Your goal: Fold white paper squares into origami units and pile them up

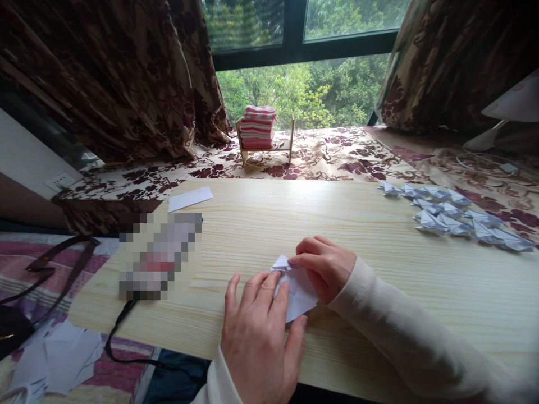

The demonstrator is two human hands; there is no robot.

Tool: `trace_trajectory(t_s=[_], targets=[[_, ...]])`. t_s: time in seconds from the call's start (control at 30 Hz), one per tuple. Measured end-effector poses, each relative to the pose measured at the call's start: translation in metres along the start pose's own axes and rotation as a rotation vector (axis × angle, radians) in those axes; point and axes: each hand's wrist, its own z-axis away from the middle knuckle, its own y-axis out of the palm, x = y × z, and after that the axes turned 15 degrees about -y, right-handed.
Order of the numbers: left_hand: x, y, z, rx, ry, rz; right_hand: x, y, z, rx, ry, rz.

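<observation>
A partly folded sheet of white paper (300,292) lies on the pale wooden table (357,348), in front of me. My left hand (261,334) rests flat over its left side, fingers stretched out and apart. From the right, my right hand (325,266) is closed at the paper's upper edge, its thumb and curled index finger on the small folded tip. Part of the sheet is hidden under both hands.
Several folded white paper pieces (446,216) stand in rows at the far right. A white paper strip (190,198) and a pixelated object with a dark strap (118,331) lie on the left. Loose paper sheets (59,356) sit below the table's left edge. Behind stands a small rack (290,140) of striped cloths.
</observation>
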Motion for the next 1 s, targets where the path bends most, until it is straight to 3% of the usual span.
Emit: trace_trajectory(t_s=[0.13,0.5,0.8,1.0], targets=[[-0.004,0.008,0.001,0.056,-0.002,-0.042,0.0,0.0,0.001,0.006,0.01,0.017],[-0.014,0.019,-0.002,0.022,-0.105,-0.041,0.001,-0.001,-0.001,-0.022,0.032,-0.007],[-0.012,0.02,0.0,-0.007,-0.089,-0.054,-0.003,-0.004,0.001,0.004,0.19,0.041],[-0.01,0.022,0.003,-0.039,-0.064,-0.074,0.001,0.002,-0.001,-0.029,0.195,-0.065]])
